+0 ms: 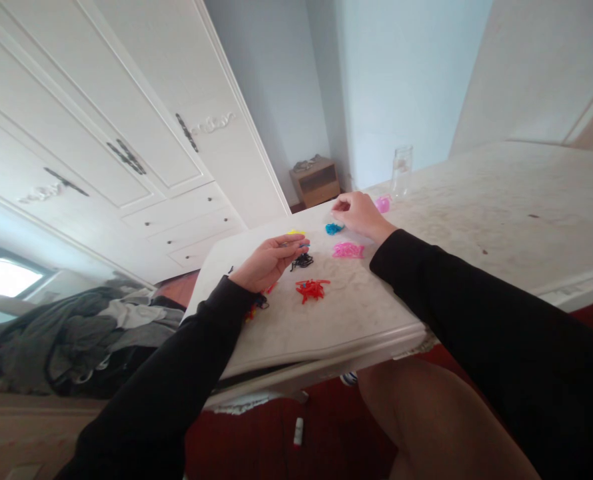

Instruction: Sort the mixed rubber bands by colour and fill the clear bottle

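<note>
We are pinching an apparent blue strand [305, 247] in our left hand [265, 263] above the desk [369, 308] while our right hand [359, 211], its grip impossible to read, is hovering by the blue pile [333, 229], and a low-dragging right cuff [387, 252] could be scattering the neighbouring pink pile [348, 250]

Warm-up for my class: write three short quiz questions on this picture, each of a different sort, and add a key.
1. Fill the gap: the black pile lies beside the fingertips of the ____ hand.
2. Which pile lies nearest the fingertips of the right hand? A) red B) blue C) black
3. True or false: the clear jar stands on the table.

Key: 1. left hand; 2. B, the blue pile; 3. true.
</note>
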